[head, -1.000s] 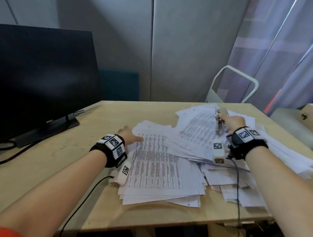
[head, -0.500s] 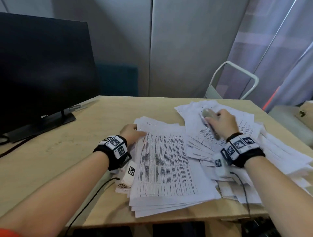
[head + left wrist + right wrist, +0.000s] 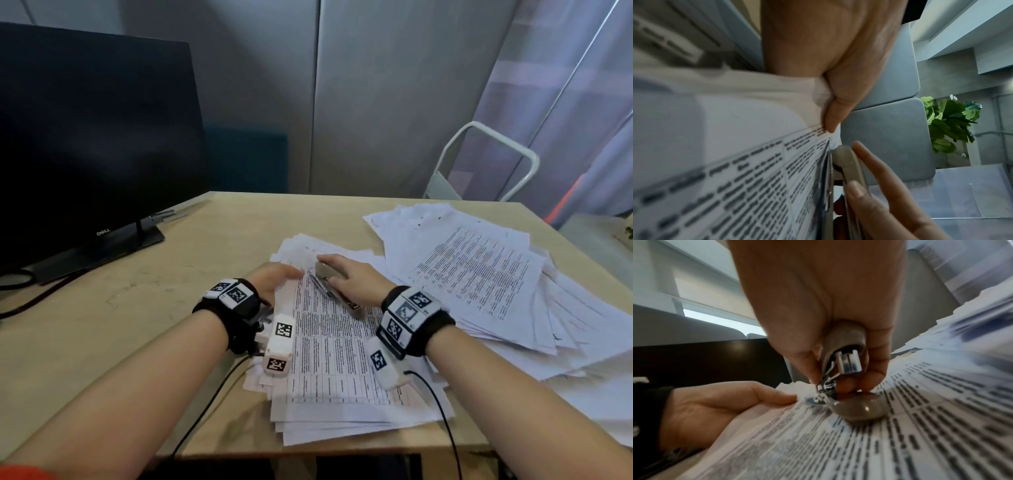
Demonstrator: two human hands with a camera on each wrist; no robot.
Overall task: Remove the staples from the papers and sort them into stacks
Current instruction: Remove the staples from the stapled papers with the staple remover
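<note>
Head view, papers: a neat stack of white printed sheets with tables [image 3: 329, 359] lies at lower centre on the pale wooden bench [image 3: 113, 308]; a loose fanned heap of white printed sheets [image 3: 479, 274] spreads at centre right.
Head view, hands: the left hand [image 3: 274, 279] pinches the stack's top left corner; the right hand [image 3: 356, 279] grips a grey-and-chrome stapler-like tool [image 3: 330, 286] laid across that corner.
Head view, surroundings: a black monitor [image 3: 96, 137] fills the upper left; a white tubular chair frame [image 3: 489, 161] stands at upper right.
Left wrist view: the left hand's fingers [image 3: 833, 113] clench a lifted fold of paper at centre, thumb on the printed edge; the tool's grey rounded end [image 3: 844, 155] sits just below, the right hand's fingers on it.
Right wrist view: the right hand's fingers [image 3: 873, 369] wrap the tool, whose chrome tip [image 3: 824, 391] touches the paper at centre beside the left hand's fingertips [image 3: 785, 398]. The staple itself is too small to make out.
Risk: the tip may tear the corner if levered hard, or slip toward the nearby left fingertips, because they hold so close to it.
Change from a second ago: the right hand was then over the right heap with the tool raised; now it is on the left stack, and the left hand has shifted to pinch the corner.
</note>
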